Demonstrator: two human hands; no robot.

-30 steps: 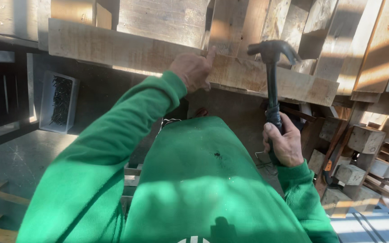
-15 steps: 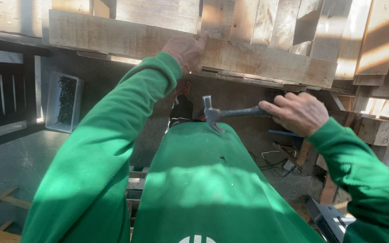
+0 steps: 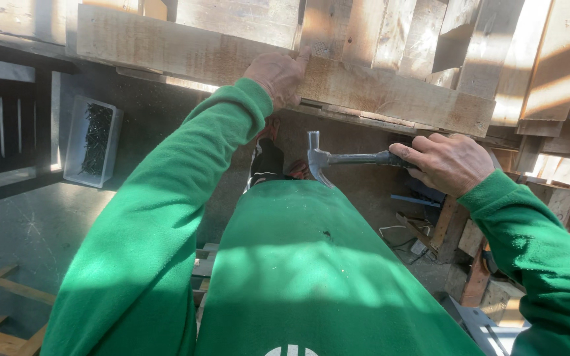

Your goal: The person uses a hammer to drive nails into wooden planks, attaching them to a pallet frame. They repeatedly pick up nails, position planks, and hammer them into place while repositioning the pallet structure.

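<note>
I see the wooden plank (image 3: 166,46) spanning 10 to 2 o'clock, ends cut off. My left hand (image 3: 278,76) grips its lower edge; fingertips hidden. My right hand (image 3: 446,161) is clenched around the hammer (image 3: 338,160) at 3 o'clock, handle mostly covered.

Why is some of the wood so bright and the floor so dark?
In the head view, sunlight falls in stripes across the pale wooden planks, glaring almost white at the top right; the grey concrete floor lies in shade. Dappled shadow crosses the green sleeves. The black-handled claw hammer looks sharp, not blurred.
</note>
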